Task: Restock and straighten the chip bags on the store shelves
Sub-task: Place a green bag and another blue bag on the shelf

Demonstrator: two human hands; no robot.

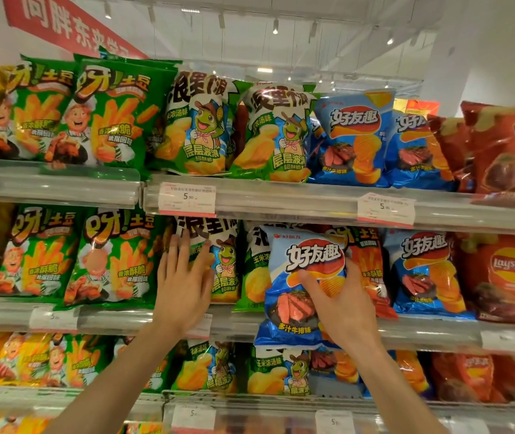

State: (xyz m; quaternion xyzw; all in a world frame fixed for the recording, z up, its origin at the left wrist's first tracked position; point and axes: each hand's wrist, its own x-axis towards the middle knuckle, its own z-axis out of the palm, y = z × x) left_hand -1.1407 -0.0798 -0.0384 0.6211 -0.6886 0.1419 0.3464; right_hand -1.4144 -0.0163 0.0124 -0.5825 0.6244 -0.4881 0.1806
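Head view, nearest the camera: two bare forearms reach up toward the shelves. The right hand (345,303) holds a glossy blue plastic chip bag (300,286) printed with ridged chips and sliced steak, thumb across its front and fingers curled round its right edge, so this grip is closed on the bag. That bag hangs in front of the middle shelf rail (109,319), its lower edge below the rail, overlapping a red-orange bag (372,270) and a green-and-white bag (254,277) behind it. The left hand (184,283) lies flat with fingers straight and spread, an open grip, against the front of a green-and-white chip bag with a cartoon frog (221,264) standing on the same shelf. Left of it stand green fry-print bags (118,261). Further up, the top shelf rail (281,203) carries white price tags (187,198) beneath more green, blue and red bags. Beyond, a red banner with white characters (68,26) hangs near the ceiling.
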